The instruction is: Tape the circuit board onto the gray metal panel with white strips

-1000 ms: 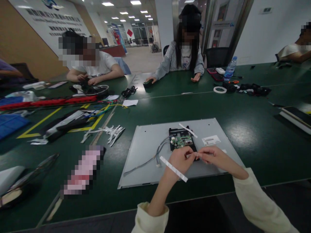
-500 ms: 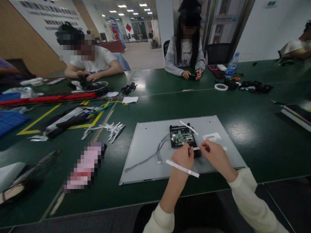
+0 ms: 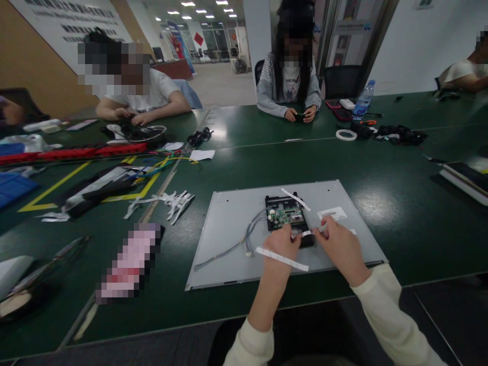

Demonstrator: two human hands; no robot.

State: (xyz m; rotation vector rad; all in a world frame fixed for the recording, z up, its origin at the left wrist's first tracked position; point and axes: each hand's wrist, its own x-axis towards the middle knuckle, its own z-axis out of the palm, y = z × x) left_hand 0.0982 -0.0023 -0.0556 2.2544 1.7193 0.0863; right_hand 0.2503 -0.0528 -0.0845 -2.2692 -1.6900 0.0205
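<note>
A grey metal panel (image 3: 232, 239) lies flat on the green table (image 3: 400, 203) in front of me. On it sits a black module with a green circuit board (image 3: 284, 217), and grey cables (image 3: 249, 234) run off its left side. My left hand (image 3: 281, 245) and my right hand (image 3: 339, 246) are both pinched on a short white strip of tape (image 3: 307, 233) stretched between them just below the board. A longer white strip (image 3: 282, 258) hangs across under my left hand. Another white strip (image 3: 295, 199) lies over the module's top right corner.
Loose white strips (image 3: 173, 202) lie left of the panel, with cables and yellow tape lines (image 3: 150, 173) beyond. A tape roll (image 3: 346, 134), a water bottle (image 3: 361, 105) and black parts (image 3: 400, 136) stand at the back right. Other people sit across the table.
My hands have shifted slightly up toward the circuit board and the short strip between them is drawn out. The person opposite has pulled both hands together onto a small dark object.
</note>
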